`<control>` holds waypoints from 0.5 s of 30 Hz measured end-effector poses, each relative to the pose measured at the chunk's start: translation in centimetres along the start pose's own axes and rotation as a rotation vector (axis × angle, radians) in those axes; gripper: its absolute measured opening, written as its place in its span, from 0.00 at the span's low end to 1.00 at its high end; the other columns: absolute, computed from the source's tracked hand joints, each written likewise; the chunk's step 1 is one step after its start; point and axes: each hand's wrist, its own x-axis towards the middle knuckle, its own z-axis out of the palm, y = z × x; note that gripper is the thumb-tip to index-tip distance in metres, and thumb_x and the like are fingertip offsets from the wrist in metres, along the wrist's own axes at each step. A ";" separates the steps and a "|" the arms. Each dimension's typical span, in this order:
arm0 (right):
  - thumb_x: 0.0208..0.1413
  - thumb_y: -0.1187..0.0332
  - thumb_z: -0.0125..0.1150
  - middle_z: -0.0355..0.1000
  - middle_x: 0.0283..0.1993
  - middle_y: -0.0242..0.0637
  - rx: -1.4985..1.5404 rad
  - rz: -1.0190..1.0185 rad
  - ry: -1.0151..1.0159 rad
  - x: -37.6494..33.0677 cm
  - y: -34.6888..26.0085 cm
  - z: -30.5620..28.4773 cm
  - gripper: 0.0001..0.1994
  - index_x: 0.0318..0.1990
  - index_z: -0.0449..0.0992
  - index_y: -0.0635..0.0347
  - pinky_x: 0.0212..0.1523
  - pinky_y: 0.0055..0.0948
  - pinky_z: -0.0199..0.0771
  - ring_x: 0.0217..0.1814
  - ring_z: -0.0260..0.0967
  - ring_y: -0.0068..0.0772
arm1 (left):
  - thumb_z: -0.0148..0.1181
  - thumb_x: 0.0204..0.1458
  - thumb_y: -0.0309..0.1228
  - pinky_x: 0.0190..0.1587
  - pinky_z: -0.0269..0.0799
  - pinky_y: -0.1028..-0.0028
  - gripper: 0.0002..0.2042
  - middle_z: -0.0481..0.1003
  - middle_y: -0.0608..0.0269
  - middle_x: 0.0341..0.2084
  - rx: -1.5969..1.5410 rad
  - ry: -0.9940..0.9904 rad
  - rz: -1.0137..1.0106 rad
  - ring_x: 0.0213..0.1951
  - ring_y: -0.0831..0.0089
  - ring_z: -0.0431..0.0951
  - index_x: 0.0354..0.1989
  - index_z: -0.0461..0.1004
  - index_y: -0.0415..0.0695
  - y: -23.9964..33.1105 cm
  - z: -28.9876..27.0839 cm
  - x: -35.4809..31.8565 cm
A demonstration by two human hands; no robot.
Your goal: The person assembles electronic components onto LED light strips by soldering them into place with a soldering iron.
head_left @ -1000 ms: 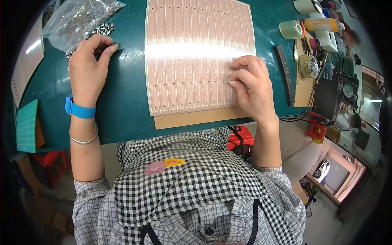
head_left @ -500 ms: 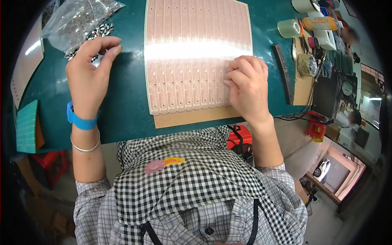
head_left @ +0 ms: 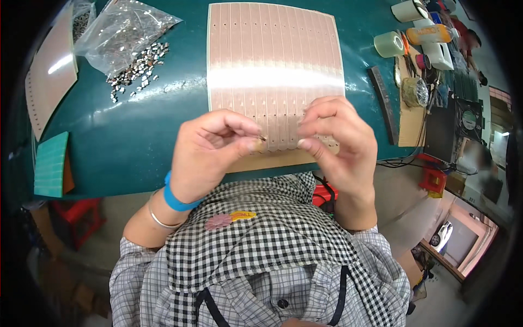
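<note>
left hand [head_left: 210, 150]: pinching a tiny dark part [head_left: 263, 138] | right hand [head_left: 338, 139]: fingers pinched together, contents unclear | both over near edge of pale pink perforated panel [head_left: 272, 60] on green tabletop [head_left: 131, 136]

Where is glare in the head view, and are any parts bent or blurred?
In the head view, a white band of glare crosses the pale pink perforated panel, and a weaker shine lies on the dark green table mat; the fisheye lens bends the panel's edges and darkens the corners; the left hand and right hand look sharp, while the far right background is blurred.
</note>
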 end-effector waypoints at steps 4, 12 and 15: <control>0.38 0.80 0.74 0.75 0.35 0.35 0.125 -0.034 0.035 0.1 -0.9 2.0 0.11 0.32 0.81 0.61 0.40 0.32 0.73 0.40 0.73 0.36 | 0.66 0.53 0.14 0.48 0.79 0.75 0.08 0.81 0.59 0.39 -0.114 -0.038 0.021 0.41 0.75 0.81 0.41 0.79 0.34 -0.6 0.7 -0.3; 0.40 0.81 0.71 0.75 0.35 0.38 0.100 -0.096 0.047 0.1 -1.1 2.8 0.08 0.31 0.79 0.63 0.42 0.35 0.73 0.40 0.73 0.41 | 0.66 0.52 0.13 0.43 0.81 0.76 0.08 0.82 0.59 0.36 0.001 -0.013 0.071 0.40 0.77 0.81 0.39 0.81 0.34 -0.6 1.4 -0.6; 0.42 0.81 0.69 0.75 0.36 0.39 0.053 -0.077 0.065 0.1 -0.2 2.4 0.08 0.30 0.77 0.63 0.45 0.37 0.73 0.43 0.72 0.43 | 0.69 0.49 0.17 0.39 0.79 0.75 0.09 0.83 0.60 0.36 0.031 -0.022 0.062 0.36 0.77 0.82 0.40 0.82 0.37 0.5 0.5 0.2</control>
